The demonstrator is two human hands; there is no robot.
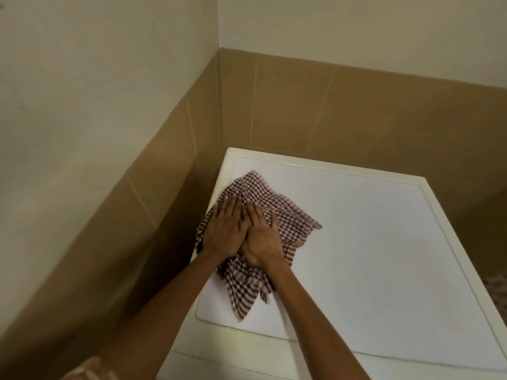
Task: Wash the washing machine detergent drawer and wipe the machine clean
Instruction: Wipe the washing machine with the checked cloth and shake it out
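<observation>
A brown-and-white checked cloth (288, 215) lies crumpled on the white top of the washing machine (384, 242), near its left edge. My left hand (225, 229) and my right hand (263, 237) lie flat on the cloth side by side, fingers pointing away from me and pressing it onto the surface. The cloth's lower corner trails toward me between my forearms. The detergent drawer is not in view.
The machine stands in a corner. A brown tiled wall (164, 174) runs close along its left side and another (356, 111) behind it. A narrow dark gap separates the machine from the left wall. A patterned floor (496, 292) shows at the right.
</observation>
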